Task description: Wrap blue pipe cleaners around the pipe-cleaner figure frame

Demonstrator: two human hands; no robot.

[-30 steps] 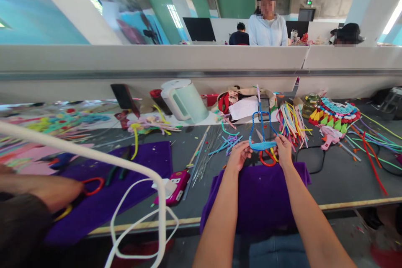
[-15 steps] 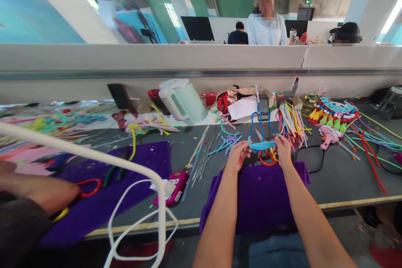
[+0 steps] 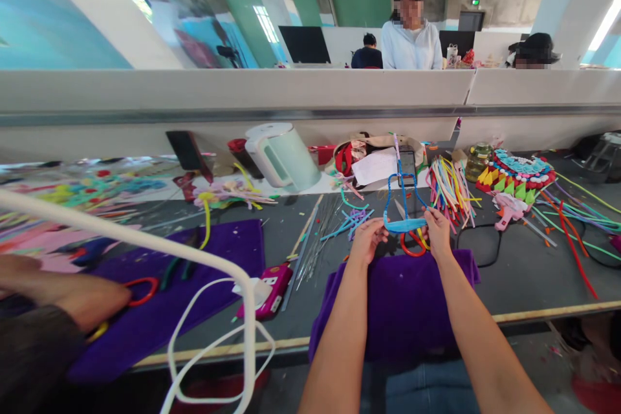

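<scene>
Between my two hands I hold up a frame bent from blue pipe cleaners (image 3: 405, 226), its lower side wrapped in lighter blue. My left hand (image 3: 369, 238) pinches the frame's left corner. At the right corner, my right hand (image 3: 437, 228) has its fingers closed on the same frame. Scissors (image 3: 412, 244) with red and yellow handles lie on the table just behind and below it. A folded purple cloth (image 3: 407, 304) is under my forearms at the table edge.
Bundled coloured pipe cleaners (image 3: 451, 191), a pink glue gun (image 3: 510, 208) and a decorated round piece (image 3: 521, 171) are to the right. A kettle (image 3: 286, 155) stands behind. At left, a white tube (image 3: 213, 255) crosses before a co-worker's arm (image 3: 82, 297).
My hands and the blue frame hold almost the same place. At the left, the co-worker's arm has shifted slightly to the right.
</scene>
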